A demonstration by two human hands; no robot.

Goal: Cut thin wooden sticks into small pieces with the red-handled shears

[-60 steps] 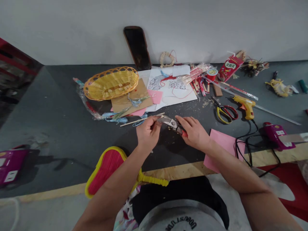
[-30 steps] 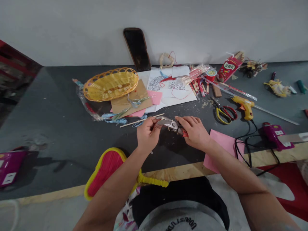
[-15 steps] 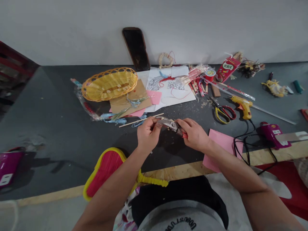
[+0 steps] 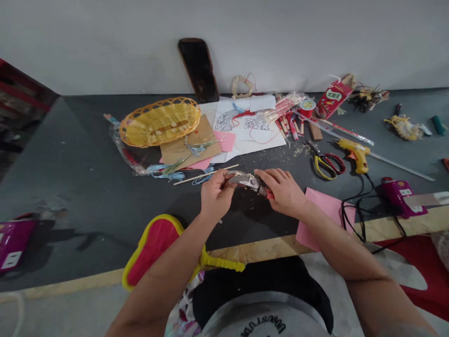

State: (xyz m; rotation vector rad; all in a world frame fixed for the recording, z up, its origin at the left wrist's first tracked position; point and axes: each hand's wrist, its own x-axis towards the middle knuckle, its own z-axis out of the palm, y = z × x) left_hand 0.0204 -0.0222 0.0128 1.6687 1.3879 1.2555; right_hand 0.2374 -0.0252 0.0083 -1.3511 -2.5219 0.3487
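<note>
My right hand (image 4: 288, 195) is closed around the red handle of a pair of pruning shears (image 4: 251, 181), whose metal blades point left. At the blade end, my left hand (image 4: 214, 199) pinches with thumb and forefinger; what lies in that pinch is too small and hidden to make out. Small pale crumbs show by the shears. A thin wooden stick (image 4: 191, 179) rests on the dark table (image 4: 140, 199) just behind my left hand. Below my left forearm is a red paddle shape with a yellow fuzzy rim (image 4: 159, 243).
Behind my hands are a yellow wicker basket (image 4: 161, 124), printed papers (image 4: 252, 135) and an upright phone (image 4: 199, 70). To the right lie scissors (image 4: 326, 166), a yellow glue gun (image 4: 356, 154) with a black cord, pink paper (image 4: 319, 217) and a drink carton (image 4: 333, 99).
The fingers of my right hand have lifted slightly on the shears. My left hand stays almost in place, and the view has shifted a little.
</note>
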